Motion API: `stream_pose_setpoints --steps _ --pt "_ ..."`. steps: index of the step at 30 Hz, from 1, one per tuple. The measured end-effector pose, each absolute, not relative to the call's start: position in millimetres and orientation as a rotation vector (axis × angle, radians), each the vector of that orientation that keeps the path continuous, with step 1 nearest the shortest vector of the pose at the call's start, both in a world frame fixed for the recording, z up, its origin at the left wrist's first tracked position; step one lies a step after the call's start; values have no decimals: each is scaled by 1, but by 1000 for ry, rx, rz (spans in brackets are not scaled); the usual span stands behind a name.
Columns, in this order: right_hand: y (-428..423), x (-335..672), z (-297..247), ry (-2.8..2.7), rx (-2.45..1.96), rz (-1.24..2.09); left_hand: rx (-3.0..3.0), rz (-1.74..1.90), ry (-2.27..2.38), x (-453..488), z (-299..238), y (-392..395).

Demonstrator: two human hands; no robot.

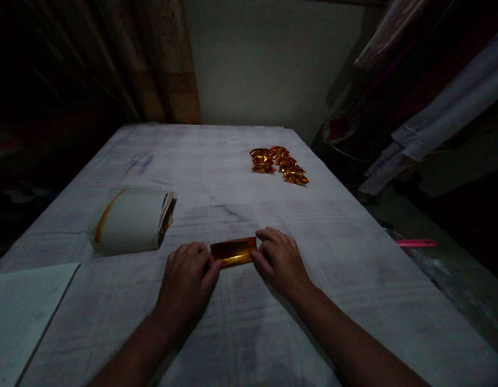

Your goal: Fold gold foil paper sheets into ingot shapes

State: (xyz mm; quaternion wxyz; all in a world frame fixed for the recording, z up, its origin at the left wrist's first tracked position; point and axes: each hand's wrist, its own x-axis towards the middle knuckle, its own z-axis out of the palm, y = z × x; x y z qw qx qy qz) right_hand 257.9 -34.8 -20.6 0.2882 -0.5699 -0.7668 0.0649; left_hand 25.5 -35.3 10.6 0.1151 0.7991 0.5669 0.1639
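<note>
A bluish-purple mark (139,163) on the far left of the checked cloth (353,322) could be a scrawl or a stain; it is too faint to tell. An orange band curves down the pale paper bundle (131,221), whose layered right end shows glints of gold. At the lower left lies a pale sheet (29,306), its surface too dim to read.

The gold foil piece (234,253) lies near the middle of the cloth-covered counter (216,161), with its long edges raised like a shallow trough. The left hand (190,271) pinches its left end and the right hand (283,263) its right end, so the fingers hide both tips. The bundle stands just beyond the left hand.

Farther back on the right, small folded gold pieces (264,168) sit in two rows. Past the counter's right edge are a pink handle (416,243) and hanging clothes (446,113); a patterned curtain (164,64) hangs at the far left beside the wall (268,59).
</note>
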Motion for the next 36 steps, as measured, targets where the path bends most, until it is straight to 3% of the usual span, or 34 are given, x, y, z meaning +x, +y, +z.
stream_pose_setpoints --steps 29,36 --pt "-37 256 -21 -2030 -1536 164 2432 429 1737 29 13 -37" --pt "-38 255 -25 -2020 -1515 132 2837 622 1347 45 7 -52"
